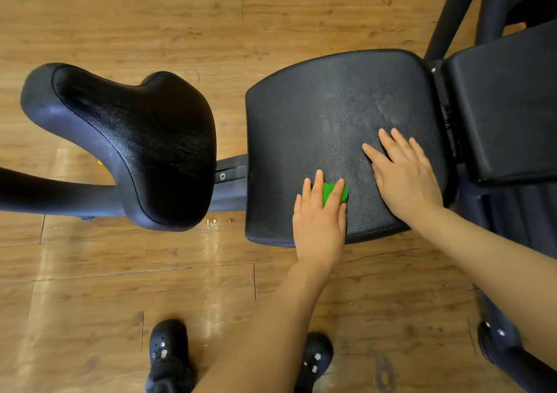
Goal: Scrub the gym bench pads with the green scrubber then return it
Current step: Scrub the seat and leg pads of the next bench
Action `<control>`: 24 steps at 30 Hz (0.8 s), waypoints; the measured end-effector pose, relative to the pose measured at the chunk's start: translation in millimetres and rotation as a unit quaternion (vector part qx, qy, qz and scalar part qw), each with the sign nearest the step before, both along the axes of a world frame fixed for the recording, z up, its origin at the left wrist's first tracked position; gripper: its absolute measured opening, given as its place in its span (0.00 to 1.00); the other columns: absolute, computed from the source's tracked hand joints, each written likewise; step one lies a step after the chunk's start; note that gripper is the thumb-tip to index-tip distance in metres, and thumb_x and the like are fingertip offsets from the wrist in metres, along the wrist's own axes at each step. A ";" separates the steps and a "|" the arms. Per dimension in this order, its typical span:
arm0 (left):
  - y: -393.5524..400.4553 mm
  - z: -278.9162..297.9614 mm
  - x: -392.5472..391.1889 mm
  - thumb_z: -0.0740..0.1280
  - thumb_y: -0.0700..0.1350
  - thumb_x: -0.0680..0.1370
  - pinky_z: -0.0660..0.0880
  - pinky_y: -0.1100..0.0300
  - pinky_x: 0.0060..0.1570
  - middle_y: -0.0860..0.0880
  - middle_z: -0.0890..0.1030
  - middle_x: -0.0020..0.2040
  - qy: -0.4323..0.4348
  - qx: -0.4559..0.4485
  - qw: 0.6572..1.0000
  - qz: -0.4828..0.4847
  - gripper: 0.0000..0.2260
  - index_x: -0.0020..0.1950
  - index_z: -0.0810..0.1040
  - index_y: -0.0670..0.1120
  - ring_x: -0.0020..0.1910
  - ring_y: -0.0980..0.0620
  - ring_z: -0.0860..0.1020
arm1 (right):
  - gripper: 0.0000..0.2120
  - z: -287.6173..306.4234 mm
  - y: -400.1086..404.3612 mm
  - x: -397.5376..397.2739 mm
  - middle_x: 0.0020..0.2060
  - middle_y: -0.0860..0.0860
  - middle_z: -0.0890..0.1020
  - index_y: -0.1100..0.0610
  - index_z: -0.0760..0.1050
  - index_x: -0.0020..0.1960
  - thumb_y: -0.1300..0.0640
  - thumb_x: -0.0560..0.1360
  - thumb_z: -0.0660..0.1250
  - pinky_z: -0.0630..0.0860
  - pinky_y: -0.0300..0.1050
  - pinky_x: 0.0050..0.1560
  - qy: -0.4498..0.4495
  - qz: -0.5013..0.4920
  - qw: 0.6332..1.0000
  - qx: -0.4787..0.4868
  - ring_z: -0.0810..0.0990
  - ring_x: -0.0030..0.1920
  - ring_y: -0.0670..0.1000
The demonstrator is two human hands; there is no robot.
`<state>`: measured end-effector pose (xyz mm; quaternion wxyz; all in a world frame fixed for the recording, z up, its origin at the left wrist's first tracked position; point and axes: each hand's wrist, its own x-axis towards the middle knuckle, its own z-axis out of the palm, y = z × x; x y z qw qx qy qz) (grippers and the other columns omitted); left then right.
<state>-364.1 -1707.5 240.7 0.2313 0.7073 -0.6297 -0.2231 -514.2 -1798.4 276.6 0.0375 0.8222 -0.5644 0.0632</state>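
The left hand (319,211) is pressing the green scrubber (334,193) under straight fingers onto the near part of the seat pad (331,106), while the right hand (404,175) is lying flat and empty beside it — bracing. With no real grip, the scrubber is likely slipping out on a hard stroke — off the pad's near edge onto the wooden floor (120,272).

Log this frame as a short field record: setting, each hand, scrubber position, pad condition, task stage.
setting: wooden floor, black gym bench seen from above
left hand: fingers laid over the green scrubber, pressing it onto the seat pad
right hand: flat on the seat pad, fingers straight, holding nothing
scrubber position: near the seat pad's front edge, mostly covered by the fingers
pad condition: pale smeared streaks across the seat pad's middle
other pads: curved pad to the left, back pad to the right, both untouched by hands
task stage: scrubbing the seat pad; scrubber not yet returned
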 end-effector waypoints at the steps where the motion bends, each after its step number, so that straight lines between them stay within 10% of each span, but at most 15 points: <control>1: 0.8 -2.0 5.1 0.53 0.51 0.80 0.65 0.43 0.69 0.43 0.69 0.74 0.004 -0.001 1.000 -0.013 0.20 0.69 0.74 0.52 0.72 0.38 0.66 | 0.20 0.1 0.1 0.4 0.70 0.63 0.71 0.58 0.75 0.68 0.64 0.76 0.67 0.60 0.62 0.72 0.001 -0.001 1.000 0.001 0.66 0.73 0.64; 24: 3.1 0.0 35.8 0.49 0.52 0.81 0.58 0.42 0.73 0.41 0.62 0.77 0.090 0.052 0.994 0.039 0.23 0.72 0.71 0.49 0.76 0.36 0.59 | 0.18 -2.9 30.7 18.4 0.71 0.60 0.71 0.56 0.76 0.67 0.53 0.80 0.60 0.58 0.63 0.72 0.039 0.021 0.999 0.023 0.67 0.72 0.62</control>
